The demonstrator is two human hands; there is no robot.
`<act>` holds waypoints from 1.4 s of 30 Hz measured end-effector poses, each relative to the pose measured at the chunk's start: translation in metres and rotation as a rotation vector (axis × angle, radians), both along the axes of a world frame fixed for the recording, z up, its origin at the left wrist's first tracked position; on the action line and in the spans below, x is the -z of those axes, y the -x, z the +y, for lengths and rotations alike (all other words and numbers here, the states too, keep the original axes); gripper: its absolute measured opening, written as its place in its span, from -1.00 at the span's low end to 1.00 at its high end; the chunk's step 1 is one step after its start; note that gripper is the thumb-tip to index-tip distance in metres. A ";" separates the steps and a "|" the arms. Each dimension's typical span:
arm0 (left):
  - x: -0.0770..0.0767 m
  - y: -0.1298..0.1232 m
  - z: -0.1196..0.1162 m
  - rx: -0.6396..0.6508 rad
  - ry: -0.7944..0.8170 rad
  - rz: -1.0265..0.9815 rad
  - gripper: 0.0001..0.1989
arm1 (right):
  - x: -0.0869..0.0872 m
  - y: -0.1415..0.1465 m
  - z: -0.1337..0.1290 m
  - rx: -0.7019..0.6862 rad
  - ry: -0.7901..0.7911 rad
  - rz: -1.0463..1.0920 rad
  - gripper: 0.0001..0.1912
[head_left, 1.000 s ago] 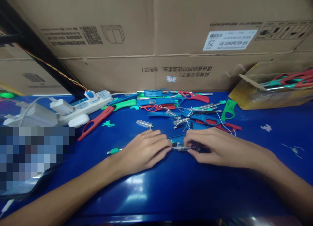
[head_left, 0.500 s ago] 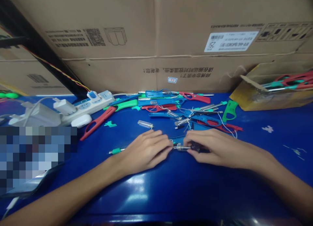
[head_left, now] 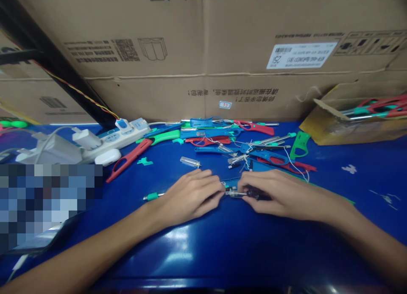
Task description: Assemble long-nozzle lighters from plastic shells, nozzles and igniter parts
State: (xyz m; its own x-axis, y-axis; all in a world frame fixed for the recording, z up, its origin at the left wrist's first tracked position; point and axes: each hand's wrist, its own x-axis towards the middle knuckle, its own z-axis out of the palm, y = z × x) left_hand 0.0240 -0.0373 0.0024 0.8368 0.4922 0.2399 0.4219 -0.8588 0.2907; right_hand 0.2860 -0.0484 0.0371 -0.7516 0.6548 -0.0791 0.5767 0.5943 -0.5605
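Observation:
My left hand (head_left: pixel 193 196) is closed around a slim lighter part. A green-collared metal tip (head_left: pixel 153 196) of it sticks out behind my wrist, and a clear end (head_left: pixel 231 193) shows at my fingertips. Most of its length is hidden under the palm. In my right hand (head_left: pixel 270 190) I grip a screwdriver (head_left: pixel 254 194) by its dark handle. Its thin metal shaft points left and meets the clear end; the exact contact is too small to make out. Just behind lie small green and black bits (head_left: pixel 229 186). A clear lighter tank (head_left: pixel 190 162) lies beyond my left hand.
Lighter shells and metal tubes in several colours, such as a red shell (head_left: pixel 129 159), lie along the back. An open carton (head_left: pixel 349 126) with more lighter parts is at right. A power strip (head_left: pixel 111 138) and a blurred-out screen (head_left: pixel 41 205) are at left.
The whole view has shifted slightly. Both hands keep almost the same pose, with the screwdriver still against the lighter part.

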 end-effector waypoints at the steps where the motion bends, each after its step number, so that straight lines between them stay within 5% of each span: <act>1: 0.000 0.000 0.000 0.001 0.005 0.000 -0.76 | 0.000 0.000 0.000 -0.004 -0.001 0.002 -0.88; 42: 0.002 0.001 0.002 0.015 -0.022 0.002 -0.77 | 0.002 0.008 -0.002 0.009 0.033 0.032 -0.81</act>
